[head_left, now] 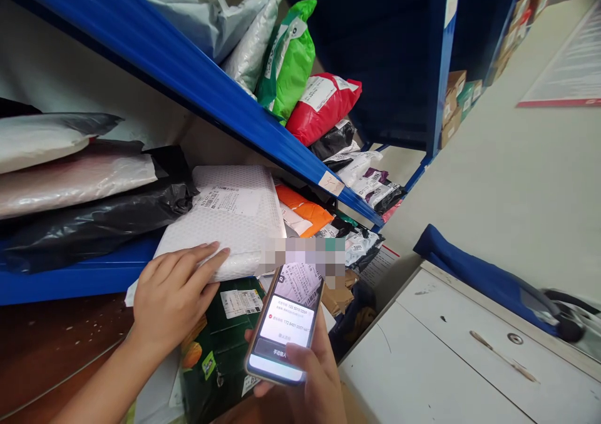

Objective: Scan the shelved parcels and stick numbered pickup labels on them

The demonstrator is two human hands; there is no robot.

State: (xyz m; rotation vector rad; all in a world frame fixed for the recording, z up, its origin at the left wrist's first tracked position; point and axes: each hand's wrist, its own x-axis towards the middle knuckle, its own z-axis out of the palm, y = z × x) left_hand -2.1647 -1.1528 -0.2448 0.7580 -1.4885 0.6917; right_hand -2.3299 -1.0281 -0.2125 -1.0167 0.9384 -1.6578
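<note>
"Smartphone (284,324): where is it?"
"Gripped in the right hand (319,374), lit screen facing the camera, thumb over its lower part."
"And the left hand (171,292)?"
"Open, fingers laid across a white bubble mailer (235,223), beside a black plastic parcel (94,223), below the upper blue shelf (188,82)."

Parcels (300,67) on the upper shelf (206,86), bubble mailer (230,217) below, phone (286,324) before it, cabinet (451,349) at right.
</note>
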